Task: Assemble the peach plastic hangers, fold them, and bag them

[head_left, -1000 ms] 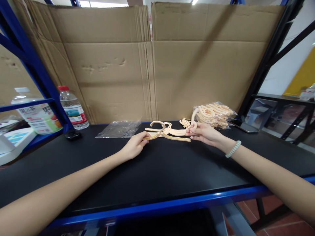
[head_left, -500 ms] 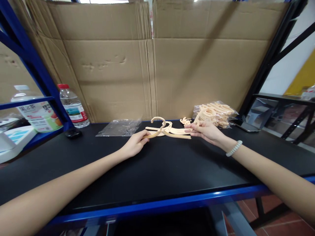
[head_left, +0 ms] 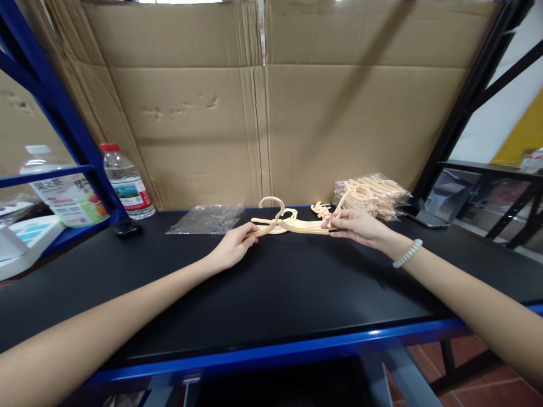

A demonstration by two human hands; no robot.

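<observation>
My left hand is closed on the left arm of a pale, wood-coloured hanger, pinching it between thumb and fingers just above the table. The hanger's hook points up. At its right end, my right hand pinches a thin curved pale piece, held upright and seen nearly edge-on. Its fingertips meet the tip of the hanger's right arm; whether the piece is joined to it I cannot tell. Behind lie more pale hangers, partly hidden. A small heap of curly pale parts rests beyond my right fingers.
A clear plastic bag lies flat at the back left, and a bagged pile of pale parts at the back right, beside a phone. A water bottle and a black mouse are left. Cardboard walls the back.
The curved piece in my right hand has turned from a broader view to nearly edge-on. The hanger's right arm has risen slightly, and its tip is now at my right fingers.
</observation>
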